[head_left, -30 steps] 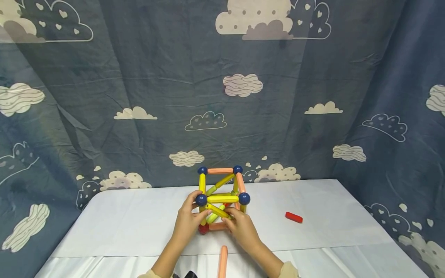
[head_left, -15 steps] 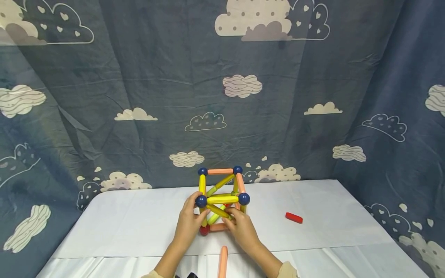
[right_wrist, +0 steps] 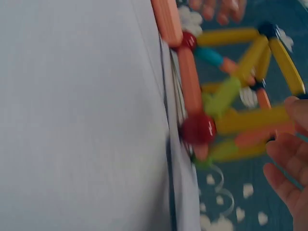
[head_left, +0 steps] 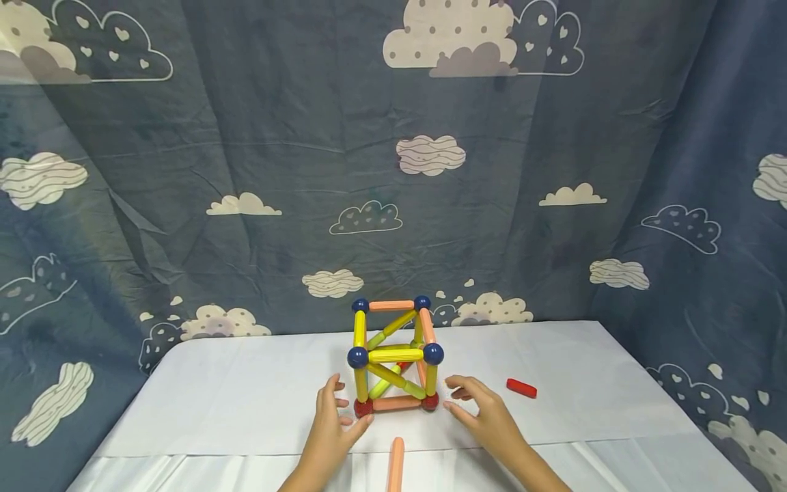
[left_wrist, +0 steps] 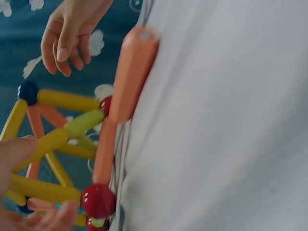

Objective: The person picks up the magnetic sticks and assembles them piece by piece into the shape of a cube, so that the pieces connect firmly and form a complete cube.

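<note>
A cube frame of magnetic rods and balls [head_left: 396, 355] stands upright on the white table, with blue balls at its top corners and red balls [head_left: 364, 408] at the front bottom. Across its front face runs a diagonal made of a yellow rod [head_left: 384, 372] and a light green rod [head_left: 415, 389]. Just left of the frame, my left hand [head_left: 328, 434] is relaxed and holds nothing. My right hand [head_left: 492, 418] is apart from the frame on its right, its fingers loosely bent around nothing. The right wrist view catches part of my right hand [right_wrist: 291, 161] beside the frame.
A loose orange rod [head_left: 396, 463] lies in front of the frame near the table's front. To the right, a short red rod [head_left: 521, 388] lies on the white tabletop [head_left: 246, 396]. A dark curtain with clouds [head_left: 307, 171] hangs behind.
Both hands have let go of the frame and its front diagonal and moved apart, left and right. The frame stands in about the same place.
</note>
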A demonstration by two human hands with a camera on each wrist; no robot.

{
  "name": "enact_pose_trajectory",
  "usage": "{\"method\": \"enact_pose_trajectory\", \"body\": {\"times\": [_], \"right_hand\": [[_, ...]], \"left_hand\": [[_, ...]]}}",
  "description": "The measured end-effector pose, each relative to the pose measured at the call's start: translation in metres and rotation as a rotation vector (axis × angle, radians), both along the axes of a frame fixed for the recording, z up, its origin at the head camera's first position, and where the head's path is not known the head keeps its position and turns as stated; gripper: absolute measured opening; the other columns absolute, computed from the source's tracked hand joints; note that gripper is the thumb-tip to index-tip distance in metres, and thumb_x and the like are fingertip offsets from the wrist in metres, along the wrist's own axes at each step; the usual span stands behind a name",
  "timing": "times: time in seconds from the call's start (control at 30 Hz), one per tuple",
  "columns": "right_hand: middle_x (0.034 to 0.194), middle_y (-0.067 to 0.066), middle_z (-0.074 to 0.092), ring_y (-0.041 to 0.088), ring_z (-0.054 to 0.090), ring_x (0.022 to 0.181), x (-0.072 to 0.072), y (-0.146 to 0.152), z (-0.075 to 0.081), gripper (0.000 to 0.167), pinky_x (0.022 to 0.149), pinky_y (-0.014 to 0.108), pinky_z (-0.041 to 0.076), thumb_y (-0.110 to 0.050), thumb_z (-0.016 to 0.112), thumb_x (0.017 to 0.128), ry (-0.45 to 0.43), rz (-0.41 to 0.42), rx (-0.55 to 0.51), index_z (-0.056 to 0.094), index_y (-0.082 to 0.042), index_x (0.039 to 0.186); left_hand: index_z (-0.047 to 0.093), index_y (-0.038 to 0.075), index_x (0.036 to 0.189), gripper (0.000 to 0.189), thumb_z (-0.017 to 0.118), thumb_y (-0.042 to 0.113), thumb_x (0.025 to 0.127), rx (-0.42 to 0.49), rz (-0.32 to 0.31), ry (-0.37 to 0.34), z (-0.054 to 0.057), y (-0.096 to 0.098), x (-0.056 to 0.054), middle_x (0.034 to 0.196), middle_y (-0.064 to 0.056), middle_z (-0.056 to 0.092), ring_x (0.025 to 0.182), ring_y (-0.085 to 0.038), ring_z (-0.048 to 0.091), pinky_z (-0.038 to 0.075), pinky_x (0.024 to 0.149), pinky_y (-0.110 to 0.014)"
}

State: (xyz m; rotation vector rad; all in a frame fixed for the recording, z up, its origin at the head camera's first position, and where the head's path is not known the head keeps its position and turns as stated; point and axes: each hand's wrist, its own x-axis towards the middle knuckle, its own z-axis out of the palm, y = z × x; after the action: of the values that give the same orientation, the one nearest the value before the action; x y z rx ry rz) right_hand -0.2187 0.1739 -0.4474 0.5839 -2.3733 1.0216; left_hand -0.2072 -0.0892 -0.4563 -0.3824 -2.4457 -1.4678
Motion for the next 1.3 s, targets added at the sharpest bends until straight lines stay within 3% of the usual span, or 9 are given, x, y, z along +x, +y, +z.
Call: {"method": "enact_pose_trajectory", "body": {"times": [0.2, 0.3, 0.4, 0.57, 0.77, 0.93, 1.1, 1.2, 1.3], "right_hand": [[0.104, 0.001, 0.060, 0.019, 0.056, 0.091, -0.011, 0.051, -0.006, 0.045, 0.076, 0.039, 0.047, -0.008, 0.078, 0.068, 0.129, -0.126, 0.060, 0.060, -0.006, 0.108], [0.115, 0.010, 0.056, 0.029, 0.052, 0.102, -0.016, 0.074, -0.012, 0.050, 0.082, 0.051, 0.040, -0.012, 0.076, 0.071, 0.052, -0.167, 0.094, 0.056, -0.005, 0.116], [0.122, 0.020, 0.050, 0.041, 0.044, 0.111, -0.017, 0.092, -0.019, 0.055, 0.084, 0.062, 0.032, -0.014, 0.074, 0.074, -0.106, -0.235, 0.160, 0.051, -0.003, 0.122], [0.119, 0.027, 0.049, 0.046, 0.044, 0.108, -0.018, 0.108, -0.028, 0.051, 0.085, 0.059, 0.035, -0.011, 0.071, 0.075, -0.305, -0.313, 0.284, 0.052, 0.000, 0.121], [0.090, 0.015, 0.061, 0.031, 0.058, 0.082, -0.020, 0.108, -0.029, 0.039, 0.069, 0.048, 0.046, -0.007, 0.073, 0.073, -0.312, -0.359, 0.351, 0.059, -0.003, 0.109], [0.085, 0.009, 0.059, 0.022, 0.055, 0.075, -0.018, 0.099, -0.020, 0.039, 0.067, 0.041, 0.047, -0.004, 0.069, 0.076, -0.364, -0.324, 0.297, 0.056, -0.001, 0.113], [0.085, 0.006, 0.056, 0.015, 0.048, 0.068, -0.017, 0.079, 0.002, 0.038, 0.061, 0.030, 0.045, -0.003, 0.064, 0.081, -0.301, -0.239, 0.179, 0.055, -0.002, 0.118], [0.089, 0.006, 0.058, 0.014, 0.052, 0.071, -0.015, 0.062, 0.019, 0.036, 0.061, 0.027, 0.047, -0.001, 0.065, 0.080, -0.209, -0.182, 0.074, 0.057, -0.004, 0.115], [0.094, 0.007, 0.060, 0.015, 0.055, 0.077, -0.015, 0.044, 0.037, 0.037, 0.067, 0.026, 0.049, -0.002, 0.067, 0.079, -0.146, -0.131, -0.019, 0.057, -0.006, 0.114]], "left_hand": [[0.031, -0.004, 0.130, 0.076, 0.069, 0.035, 0.077, -0.166, -0.200, -0.241, -0.007, 0.007, 0.014, 0.112, -0.015, 0.041, 0.083, -0.019, 0.049, 0.046, 0.063, -0.027], [0.037, 0.004, 0.132, 0.072, 0.070, 0.037, 0.076, -0.266, -0.331, -0.291, -0.011, 0.015, 0.017, 0.108, -0.006, 0.043, 0.079, -0.013, 0.048, 0.045, 0.063, -0.026], [0.044, 0.013, 0.131, 0.068, 0.071, 0.038, 0.075, -0.374, -0.405, -0.286, -0.013, 0.025, 0.018, 0.100, 0.003, 0.044, 0.076, -0.007, 0.045, 0.043, 0.062, -0.023], [0.054, 0.016, 0.121, 0.055, 0.074, 0.033, 0.072, -0.488, -0.414, -0.258, -0.012, 0.034, 0.018, 0.091, 0.009, 0.043, 0.074, -0.003, 0.041, 0.042, 0.063, -0.022], [0.060, 0.019, 0.101, 0.034, 0.074, 0.023, 0.070, -0.522, -0.357, -0.207, -0.012, 0.035, 0.021, 0.081, 0.009, 0.040, 0.064, -0.003, 0.039, 0.037, 0.054, -0.020], [0.060, 0.018, 0.098, 0.028, 0.072, 0.015, 0.073, -0.581, -0.301, -0.125, -0.009, 0.035, 0.023, 0.075, 0.009, 0.041, 0.061, -0.004, 0.039, 0.038, 0.052, -0.021], [0.055, 0.019, 0.118, 0.042, 0.068, 0.013, 0.078, -0.509, -0.287, -0.179, 0.004, 0.029, 0.021, 0.087, 0.006, 0.051, 0.071, -0.007, 0.046, 0.046, 0.065, -0.029], [0.053, 0.020, 0.122, 0.043, 0.065, 0.011, 0.082, -0.347, -0.314, -0.190, 0.017, 0.023, 0.019, 0.098, 0.005, 0.052, 0.073, -0.007, 0.048, 0.047, 0.064, -0.026], [0.052, 0.017, 0.122, 0.041, 0.064, 0.009, 0.083, -0.160, -0.336, -0.102, 0.030, 0.018, 0.017, 0.099, 0.003, 0.053, 0.071, -0.006, 0.051, 0.047, 0.060, -0.020]]}}
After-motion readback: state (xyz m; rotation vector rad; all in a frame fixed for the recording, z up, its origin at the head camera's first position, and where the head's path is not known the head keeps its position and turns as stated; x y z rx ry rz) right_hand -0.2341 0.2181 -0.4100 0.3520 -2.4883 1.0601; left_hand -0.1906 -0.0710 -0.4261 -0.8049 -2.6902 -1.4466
